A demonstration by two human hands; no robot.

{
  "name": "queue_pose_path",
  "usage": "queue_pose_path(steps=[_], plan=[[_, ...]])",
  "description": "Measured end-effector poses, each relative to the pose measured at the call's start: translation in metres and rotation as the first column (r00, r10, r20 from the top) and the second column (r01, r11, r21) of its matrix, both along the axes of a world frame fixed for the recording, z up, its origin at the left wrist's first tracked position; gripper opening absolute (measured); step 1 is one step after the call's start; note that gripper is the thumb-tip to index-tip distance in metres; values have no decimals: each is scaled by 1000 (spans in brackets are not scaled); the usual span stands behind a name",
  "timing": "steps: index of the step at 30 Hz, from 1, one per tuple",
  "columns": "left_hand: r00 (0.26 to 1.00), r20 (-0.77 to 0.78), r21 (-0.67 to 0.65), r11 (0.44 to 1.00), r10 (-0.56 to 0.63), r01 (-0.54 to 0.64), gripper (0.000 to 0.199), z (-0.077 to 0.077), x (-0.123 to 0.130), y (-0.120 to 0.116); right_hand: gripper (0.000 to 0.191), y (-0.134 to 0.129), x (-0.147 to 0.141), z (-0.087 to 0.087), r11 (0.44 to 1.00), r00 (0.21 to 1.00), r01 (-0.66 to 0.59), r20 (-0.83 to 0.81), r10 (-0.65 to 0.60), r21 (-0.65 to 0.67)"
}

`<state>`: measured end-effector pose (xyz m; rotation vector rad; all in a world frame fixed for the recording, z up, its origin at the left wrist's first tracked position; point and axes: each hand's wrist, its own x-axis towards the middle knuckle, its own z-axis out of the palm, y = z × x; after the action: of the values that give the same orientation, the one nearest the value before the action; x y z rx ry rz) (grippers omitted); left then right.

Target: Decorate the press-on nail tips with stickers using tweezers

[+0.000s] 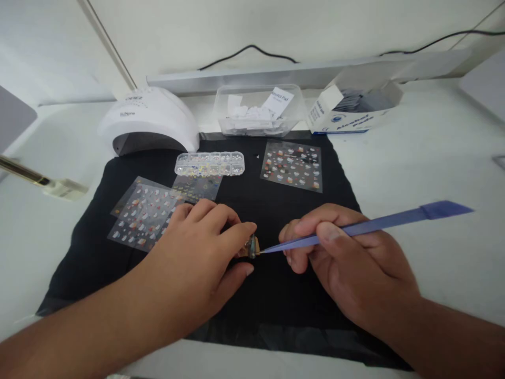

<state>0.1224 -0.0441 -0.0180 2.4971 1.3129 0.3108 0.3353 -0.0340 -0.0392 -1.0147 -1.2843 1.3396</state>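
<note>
Purple tweezers [371, 225] are gripped in my right hand [351, 258], slanting down to the left. Their tip meets or almost meets the right end of a small brown and greenish glossy piece [252, 247]. My left hand [205, 242] pinches that piece between thumb and fingers over the black mat. Most of the piece is hidden by the fingers, so its kind cannot be made out. Transparent sticker sheets [138, 221] with small white and red figures lie beside and partly behind my left hand.
A clear compartment case [209, 164] of small decorations sits behind my left hand. Another sticker sheet [292, 166] lies at the back right. Along the wall stand a white nail lamp [150, 118], a clear tub [258, 126] and an alcohol pads box [347, 123]. A bottle [65, 188] is at left.
</note>
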Motion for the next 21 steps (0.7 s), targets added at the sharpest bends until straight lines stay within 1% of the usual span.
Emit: queue_pose_path(steps=[6, 9, 15, 21], plan=[[1000, -20, 39, 999, 11, -10, 26, -3, 3, 1, 25, -1, 1, -2, 1000, 999, 17, 27, -17, 11], [1000, -28, 65, 998, 9, -7, 24, -2, 4, 0, 25, -3, 2, -1, 1000, 999, 13, 35, -13, 4], [999, -37, 66, 998, -3, 6, 24, 2, 4, -3, 21, -3, 5, -1, 1000, 1000, 12, 3, -12, -22], [1000, -17, 77, 997, -8, 10, 28, 2, 3, -2, 22, -1, 3, 2, 999, 999, 30, -17, -31, -32]])
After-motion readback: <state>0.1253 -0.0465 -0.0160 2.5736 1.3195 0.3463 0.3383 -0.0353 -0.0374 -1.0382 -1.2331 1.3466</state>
